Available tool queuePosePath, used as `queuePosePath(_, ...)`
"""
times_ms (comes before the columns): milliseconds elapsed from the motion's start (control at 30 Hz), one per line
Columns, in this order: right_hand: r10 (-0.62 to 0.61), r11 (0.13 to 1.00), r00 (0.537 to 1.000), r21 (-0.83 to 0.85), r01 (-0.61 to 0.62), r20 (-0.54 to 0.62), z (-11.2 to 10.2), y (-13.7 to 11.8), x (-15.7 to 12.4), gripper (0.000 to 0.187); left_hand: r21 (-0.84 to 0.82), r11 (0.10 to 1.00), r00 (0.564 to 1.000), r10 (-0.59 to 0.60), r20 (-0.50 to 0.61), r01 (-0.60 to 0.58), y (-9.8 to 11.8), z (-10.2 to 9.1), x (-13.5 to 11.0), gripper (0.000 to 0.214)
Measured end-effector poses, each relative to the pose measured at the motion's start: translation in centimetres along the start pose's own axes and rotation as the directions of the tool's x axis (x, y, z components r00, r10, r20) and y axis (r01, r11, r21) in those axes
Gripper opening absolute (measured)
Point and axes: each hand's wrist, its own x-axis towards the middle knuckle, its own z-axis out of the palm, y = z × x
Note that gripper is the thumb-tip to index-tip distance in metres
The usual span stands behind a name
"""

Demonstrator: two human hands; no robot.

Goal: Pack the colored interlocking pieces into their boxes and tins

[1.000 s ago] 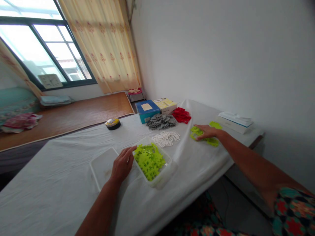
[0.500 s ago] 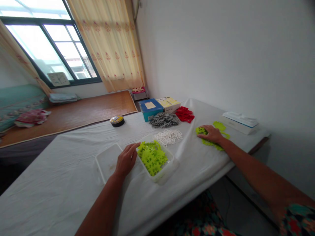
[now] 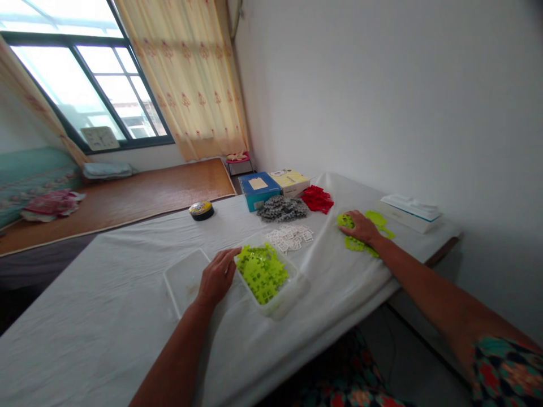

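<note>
My left hand (image 3: 218, 277) grips the left rim of a clear plastic box (image 3: 278, 308), fingers bent over its far left corner. Inside the box lies a heap of yellow-green plastic building pieces (image 3: 261, 271). To the left, a clear lid (image 3: 182, 277) rests flat on the table, partly behind my left wrist. Away to the right, my right hand (image 3: 361, 227) is closed over a clump of yellow-green pieces (image 3: 345, 221). More flat yellow-green pieces (image 3: 360, 246) are spread under and around that hand. Its palm side is hidden.
White pieces (image 3: 291, 236), a grey pile (image 3: 282, 209) and a red pile (image 3: 317, 199) lie beyond the box. Behind them stand a blue box (image 3: 259, 189) and a yellow box (image 3: 291, 181). A round tin (image 3: 201, 210) and a white tissue box (image 3: 409, 215) also sit on the white-covered table (image 3: 119, 294).
The view has shifted very slightly. My right hand stays over the yellow-green pieces, its fingers a little more gathered round the clump. My left hand keeps its place at the box.
</note>
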Motion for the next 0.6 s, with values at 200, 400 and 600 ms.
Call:
queuePosePath(200, -0.030, 0.999, 0.998, 0.023, 0.032, -0.062, 0.0, 0.4, 0.5, 0.038, 0.004, 1.000, 1.000, 0.006, -0.008, -0.006, 0.3, -0.2, 0.2, 0.035)
queuePosePath(400, 0.003, 1.000, 0.996, 0.022, -0.001, -0.092, 0.3, 0.6, 1.3, 0.031, -0.006, 1.000, 1.000, 0.009, 0.001, -0.009, 0.1, 0.0, 0.0, 0.035)
queuePosePath(600, 0.012, 1.000, 0.994, 0.027, -0.009, -0.104, 0.4, 0.5, 2.2, 0.022, -0.002, 1.000, 1.000, 0.008, -0.005, -0.008, 0.1, 0.0, 0.0, 0.037)
